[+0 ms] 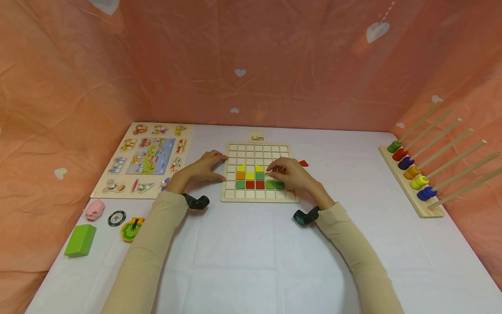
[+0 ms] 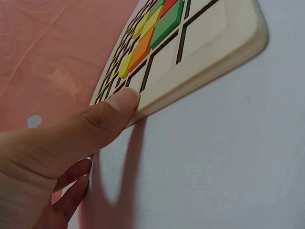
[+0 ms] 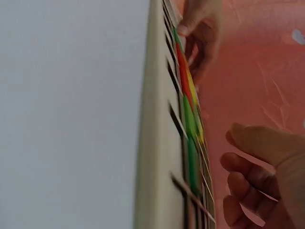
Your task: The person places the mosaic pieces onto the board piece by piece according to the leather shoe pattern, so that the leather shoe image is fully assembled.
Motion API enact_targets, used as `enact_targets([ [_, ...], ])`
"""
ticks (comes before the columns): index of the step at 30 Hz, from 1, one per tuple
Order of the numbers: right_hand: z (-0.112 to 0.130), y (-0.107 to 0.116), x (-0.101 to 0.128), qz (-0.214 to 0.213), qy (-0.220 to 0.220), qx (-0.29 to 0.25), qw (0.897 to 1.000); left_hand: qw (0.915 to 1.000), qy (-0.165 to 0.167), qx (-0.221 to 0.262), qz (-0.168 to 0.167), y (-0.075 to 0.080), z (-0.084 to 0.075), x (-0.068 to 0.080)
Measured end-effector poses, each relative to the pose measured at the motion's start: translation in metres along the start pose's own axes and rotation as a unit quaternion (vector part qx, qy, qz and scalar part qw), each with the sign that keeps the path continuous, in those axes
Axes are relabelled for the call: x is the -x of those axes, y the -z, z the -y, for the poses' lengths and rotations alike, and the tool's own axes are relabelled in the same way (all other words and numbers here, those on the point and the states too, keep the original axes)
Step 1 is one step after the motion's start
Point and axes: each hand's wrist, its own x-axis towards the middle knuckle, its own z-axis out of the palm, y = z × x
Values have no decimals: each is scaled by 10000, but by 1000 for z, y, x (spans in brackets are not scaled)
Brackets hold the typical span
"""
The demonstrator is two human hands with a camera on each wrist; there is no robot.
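A wooden grid board [image 1: 260, 201] lies mid-table with coloured tiles in its lower rows. Two yellow corner-cut tiles [image 1: 241, 168] top an orange tile [image 1: 240, 176], a yellow square and a green one. Below them run green and red tiles [image 1: 249, 185]. My left hand [image 1: 204, 167] is spread against the board's left edge, the thumb [image 2: 125, 101] on its rim. Over the board's right half is my right hand [image 1: 289, 171], fingers loosely bent. In the right wrist view its thumb [image 3: 257, 140] stands apart from the fingers, and no piece shows between them.
A red piece [image 1: 303, 163] lies right of the board, a small pattern card [image 1: 257, 136] behind it. On the left are a picture puzzle [image 1: 103, 189], pink pig [image 1: 94, 210], round chip [image 1: 117, 218], tree piece [image 1: 129, 230] and green block [image 1: 80, 240]. A pegged ring stand [image 1: 412, 185] is right.
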Motion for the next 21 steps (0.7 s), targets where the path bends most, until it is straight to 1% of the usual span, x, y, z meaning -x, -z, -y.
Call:
enact_targets([
  [6,-9,22,18,-350,22,39,9994,10000,-13,6,-31,-1,2,-1],
  [11,-16,38,37,-540,-133,149,9983,10000,7,0,-39,-1,3,-1],
  [17,-23,52,57,-672,-532,130,9962,10000,14,22,-42,-1,2,0],
  [19,-24,56,63,-607,-734,87,9954,10000,-9,43,-30,-1,2,-1],
  [21,-24,60,69,-422,-982,4,9943,10000,-30,50,-25,-1,2,-1],
])
